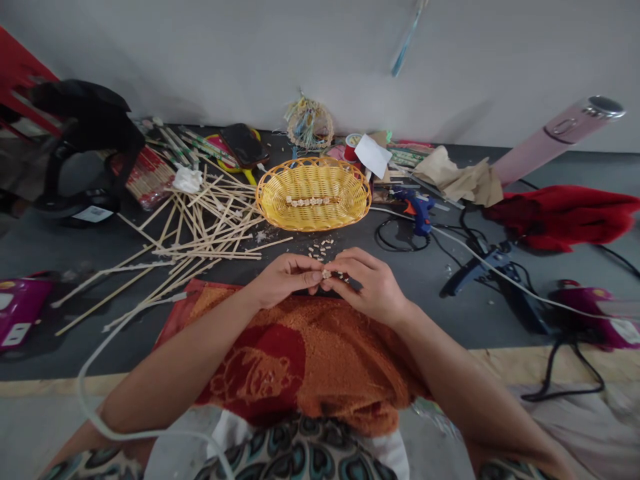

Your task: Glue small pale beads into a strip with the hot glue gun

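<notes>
Close to the table's front edge, my left hand (293,279) and my right hand (367,280) meet fingertip to fingertip. Pinched between them is a small pale wooden piece (327,274), flower-like in outline; its exact make is too small to tell. Short cut bits of wooden stick (321,249) lie scattered just beyond my fingers. Behind those stands a yellow woven basket (350,217) with an orange rim, holding a row of small wooden pieces (309,201). An orange and red towel (345,347) lies below my wrists.
Long wooden sticks (210,227) are heaped at left, beside a black headset (85,200). A blue glue gun (419,208), dark-blue pliers-like tool (480,270), red cloth (565,217) and pink flask (550,143) occupy the right. A white cable (500,269) crosses the table.
</notes>
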A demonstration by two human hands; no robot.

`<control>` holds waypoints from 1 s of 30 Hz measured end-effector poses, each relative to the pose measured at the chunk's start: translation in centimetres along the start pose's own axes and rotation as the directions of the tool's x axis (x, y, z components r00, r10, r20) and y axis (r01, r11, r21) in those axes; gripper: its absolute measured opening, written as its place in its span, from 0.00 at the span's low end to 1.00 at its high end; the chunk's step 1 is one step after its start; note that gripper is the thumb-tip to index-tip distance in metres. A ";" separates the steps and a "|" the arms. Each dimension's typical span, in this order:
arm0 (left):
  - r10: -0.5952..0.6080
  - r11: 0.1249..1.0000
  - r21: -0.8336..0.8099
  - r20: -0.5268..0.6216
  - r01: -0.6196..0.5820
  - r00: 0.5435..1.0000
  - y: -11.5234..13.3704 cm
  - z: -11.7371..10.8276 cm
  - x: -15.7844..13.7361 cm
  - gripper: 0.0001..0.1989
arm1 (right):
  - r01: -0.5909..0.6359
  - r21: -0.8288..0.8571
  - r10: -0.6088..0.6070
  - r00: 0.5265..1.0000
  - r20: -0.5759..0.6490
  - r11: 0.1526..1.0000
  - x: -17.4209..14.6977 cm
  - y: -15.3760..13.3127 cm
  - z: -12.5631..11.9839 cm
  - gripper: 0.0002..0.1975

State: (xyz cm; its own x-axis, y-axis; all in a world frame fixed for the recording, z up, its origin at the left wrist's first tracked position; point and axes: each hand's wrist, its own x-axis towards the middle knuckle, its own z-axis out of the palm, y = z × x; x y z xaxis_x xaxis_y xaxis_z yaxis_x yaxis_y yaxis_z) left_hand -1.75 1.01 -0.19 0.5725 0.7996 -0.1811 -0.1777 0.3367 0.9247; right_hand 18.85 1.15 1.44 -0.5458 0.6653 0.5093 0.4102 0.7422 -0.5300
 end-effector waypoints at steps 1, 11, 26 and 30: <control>-0.002 1.000 -0.003 0.001 0.002 1.000 0.0 0.0 0.0 0.12 | 0.004 -0.007 -0.004 1.000 0.000 1.000 0.0 0.1 0.0 0.08; -0.031 1.000 0.001 -0.080 0.031 0.996 -0.1 0.1 0.2 0.11 | 0.027 -0.038 -0.027 1.000 0.015 0.999 -0.2 0.5 0.1 0.10; -0.049 0.999 -0.001 -0.063 0.049 0.997 -0.3 -0.2 0.1 0.10 | -0.002 0.100 0.007 0.999 -0.040 0.995 -0.1 -0.2 0.7 0.08; -0.048 0.999 -0.004 -0.048 0.048 0.998 -0.4 -0.3 0.1 0.10 | -0.009 0.105 0.014 0.999 -0.042 0.994 -0.1 -0.2 0.7 0.07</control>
State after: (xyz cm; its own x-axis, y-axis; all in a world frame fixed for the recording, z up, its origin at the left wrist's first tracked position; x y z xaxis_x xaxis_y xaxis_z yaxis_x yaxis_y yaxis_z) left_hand -1.89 1.11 -0.64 0.5413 0.8054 -0.2416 -0.1531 0.3769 0.9135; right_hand 18.30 0.87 1.05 -0.5086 0.6783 0.5303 0.3363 0.7235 -0.6029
